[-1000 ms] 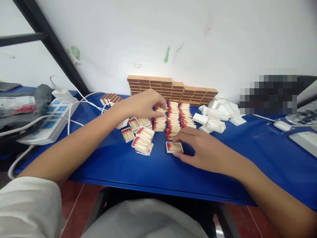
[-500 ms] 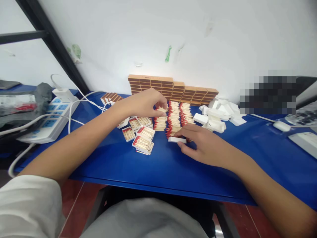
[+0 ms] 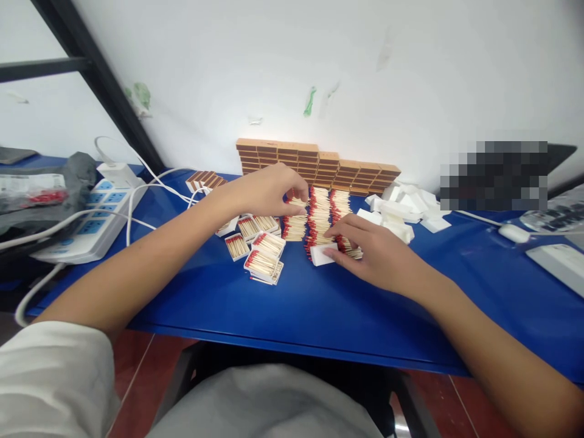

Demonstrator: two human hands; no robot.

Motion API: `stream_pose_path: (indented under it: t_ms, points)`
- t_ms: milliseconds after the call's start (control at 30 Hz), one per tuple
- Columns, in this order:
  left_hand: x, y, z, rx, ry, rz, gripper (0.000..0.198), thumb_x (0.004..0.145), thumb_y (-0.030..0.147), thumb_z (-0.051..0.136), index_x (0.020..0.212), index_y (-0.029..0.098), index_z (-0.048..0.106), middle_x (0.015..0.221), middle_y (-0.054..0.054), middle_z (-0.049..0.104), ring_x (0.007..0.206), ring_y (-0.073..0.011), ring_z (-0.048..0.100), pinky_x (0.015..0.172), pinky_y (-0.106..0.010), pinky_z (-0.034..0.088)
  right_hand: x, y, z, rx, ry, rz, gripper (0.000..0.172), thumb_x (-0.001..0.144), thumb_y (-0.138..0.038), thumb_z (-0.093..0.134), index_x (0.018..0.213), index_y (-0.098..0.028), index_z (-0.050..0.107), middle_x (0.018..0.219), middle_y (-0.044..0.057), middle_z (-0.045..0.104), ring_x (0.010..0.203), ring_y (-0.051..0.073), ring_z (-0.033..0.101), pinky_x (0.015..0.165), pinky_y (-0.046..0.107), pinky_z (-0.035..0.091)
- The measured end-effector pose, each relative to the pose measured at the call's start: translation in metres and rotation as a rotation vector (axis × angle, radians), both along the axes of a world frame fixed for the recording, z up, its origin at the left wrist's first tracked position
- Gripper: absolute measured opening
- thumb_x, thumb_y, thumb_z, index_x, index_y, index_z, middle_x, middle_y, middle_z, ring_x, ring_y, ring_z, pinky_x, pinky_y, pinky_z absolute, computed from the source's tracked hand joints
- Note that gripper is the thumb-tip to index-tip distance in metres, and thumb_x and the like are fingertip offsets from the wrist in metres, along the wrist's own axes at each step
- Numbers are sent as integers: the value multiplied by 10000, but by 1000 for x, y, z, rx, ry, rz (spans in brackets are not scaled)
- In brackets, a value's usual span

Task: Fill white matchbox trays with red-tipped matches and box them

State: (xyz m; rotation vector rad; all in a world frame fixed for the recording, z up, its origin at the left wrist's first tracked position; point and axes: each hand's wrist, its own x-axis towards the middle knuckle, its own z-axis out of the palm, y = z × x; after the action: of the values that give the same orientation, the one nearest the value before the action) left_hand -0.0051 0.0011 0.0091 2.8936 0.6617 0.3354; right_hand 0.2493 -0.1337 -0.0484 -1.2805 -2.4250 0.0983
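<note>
My left hand (image 3: pixel 267 190) is closed in a pinch on a small bunch of matches at the top of the left row of loose red-tipped matches (image 3: pixel 294 226). My right hand (image 3: pixel 374 252) grips a white matchbox tray (image 3: pixel 323 254), tipped so its white underside faces me, at the near end of the middle row of matches (image 3: pixel 319 219). Several filled white trays (image 3: pixel 262 252) lie just left of the rows on the blue table (image 3: pixel 283 304).
Brown matchbox sleeves (image 3: pixel 314 163) are stacked against the white wall. A heap of empty white trays (image 3: pixel 401 213) lies to the right. A power strip (image 3: pixel 95 222) with white cables sits at the left, and white devices (image 3: pixel 554 258) at the right edge.
My right hand lifted the tray from the table, turned it over and carried it up to the near end of the match rows. My left hand stayed on the matches.
</note>
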Motion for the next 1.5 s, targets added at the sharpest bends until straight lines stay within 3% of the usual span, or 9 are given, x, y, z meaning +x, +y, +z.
stream_pose_path:
  t_ms: [233,800,1033,1100,1267,1500]
  points:
    - [0,-2,2,-8,-3,-9,242,933,365,704,1078,193,794,1040,-53,803,952,-201,729,859,-317,505,0,-7,8,-156,-11,65,244,951,-306,709,1184,-247,666,1139,82,671,898,222,667,793,380,548]
    - [0,0,1,7,9,-14,275,931,354,693,1118,178,792,1060,-68,803,963,-201,729,878,-325,512,-1,-6,11,-93,21,81,243,981,-363,687,1174,-224,734,1076,93,732,954,255,693,847,401,556]
    - [0,0,2,4,17,-6,265,930,363,693,1105,188,790,1064,-64,805,961,-199,730,875,-322,511,4,-8,20,-120,46,48,207,940,-352,693,1095,-220,724,1009,75,724,862,229,658,762,370,527]
    - [0,0,1,1,16,-8,269,929,363,696,1106,182,789,1061,-70,803,961,-206,730,873,-330,511,8,-11,28,-208,44,55,181,904,-354,718,1039,-234,731,942,47,725,806,210,649,716,346,517]
    - [-2,2,-2,7,8,-21,268,937,377,697,1106,191,789,1058,-60,800,967,-199,730,873,-320,506,18,-24,43,-630,-45,201,202,759,-261,781,959,-281,765,816,-24,712,683,158,641,589,277,509]
    - [1,1,-1,-2,19,-11,254,929,361,700,1092,187,788,1052,-60,809,962,-196,740,861,-315,502,12,-24,40,-617,-1,183,208,815,-291,766,1022,-283,766,906,-4,742,715,166,669,616,296,557]
